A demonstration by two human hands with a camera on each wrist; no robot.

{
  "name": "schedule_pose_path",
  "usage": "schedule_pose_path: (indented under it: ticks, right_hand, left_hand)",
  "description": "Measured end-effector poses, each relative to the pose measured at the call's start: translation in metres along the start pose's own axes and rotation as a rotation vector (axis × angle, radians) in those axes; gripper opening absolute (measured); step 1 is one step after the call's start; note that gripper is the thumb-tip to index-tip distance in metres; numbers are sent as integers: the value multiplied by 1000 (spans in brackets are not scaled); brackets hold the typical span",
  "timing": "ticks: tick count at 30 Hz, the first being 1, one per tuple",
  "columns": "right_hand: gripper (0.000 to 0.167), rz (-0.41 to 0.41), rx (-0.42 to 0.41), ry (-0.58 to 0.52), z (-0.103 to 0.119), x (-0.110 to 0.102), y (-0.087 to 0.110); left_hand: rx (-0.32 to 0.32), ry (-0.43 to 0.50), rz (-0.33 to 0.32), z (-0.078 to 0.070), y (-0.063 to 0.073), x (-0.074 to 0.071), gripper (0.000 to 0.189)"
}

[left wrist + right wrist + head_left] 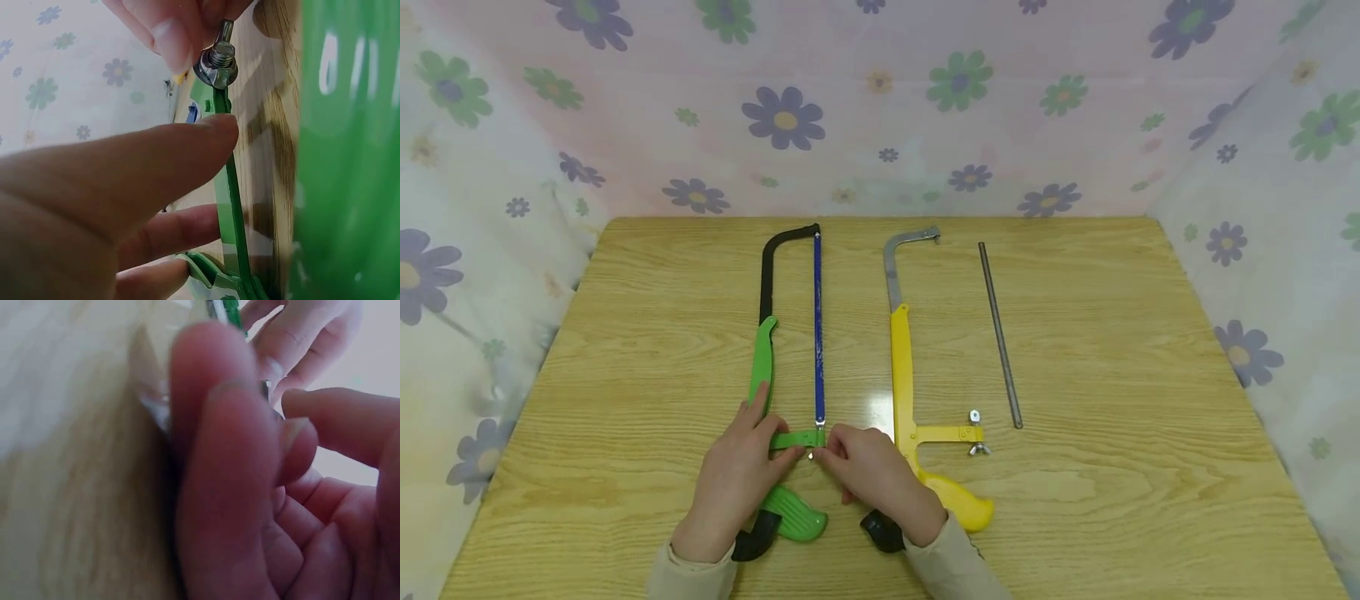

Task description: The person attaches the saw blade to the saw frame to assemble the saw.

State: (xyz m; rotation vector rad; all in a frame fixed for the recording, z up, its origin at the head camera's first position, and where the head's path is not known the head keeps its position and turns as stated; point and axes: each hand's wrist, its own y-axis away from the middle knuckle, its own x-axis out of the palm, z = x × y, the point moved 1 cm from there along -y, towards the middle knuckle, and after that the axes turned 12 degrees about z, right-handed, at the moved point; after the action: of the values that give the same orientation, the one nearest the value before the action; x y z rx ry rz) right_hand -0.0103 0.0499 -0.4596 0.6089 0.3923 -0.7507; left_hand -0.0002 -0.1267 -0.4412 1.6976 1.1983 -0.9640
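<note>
A green hacksaw (pixel 762 354) with a black front bow lies on the table, a blue blade (pixel 819 333) running along its open side. My left hand (pixel 730 471) holds the saw's lower green arm (pixel 790 439), thumb on one side and fingers on the other. At the end of that arm, fingers of my right hand (pixel 880 475) pinch a metal wing nut (pixel 215 69) on its threaded bolt (pixel 222 54). In the right wrist view, the curled fingers (pixel 228 487) hide most of the nut.
To the right lies a yellow hacksaw (pixel 902 375) without a blade in it, its wing nut (pixel 979 449) at the lower arm. Farther right a loose grey blade (pixel 1000 333) lies on the wooden table (pixel 1097 350). Flowered cloth (pixel 865 100) surrounds the back and sides.
</note>
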Motion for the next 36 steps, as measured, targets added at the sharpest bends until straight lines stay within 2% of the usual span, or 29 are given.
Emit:
schedule_pose_path:
  ticks: [14,21,29,36]
  right_hand:
    - [31,30,-50,33,-1,-4,1]
    - [29,17,-64,55,2,-9,2]
    - [22,-9,-87,27,-1,-13,4]
    - [20,-9,-100,0,-4,-16,3]
  left_hand:
    - [-13,12,-7,0,-2,1,30]
    - [-25,13,4,1,-2,1,33]
    - [-12,28,-25,2,0,2,34]
    - [0,82,30,2,2,2,34]
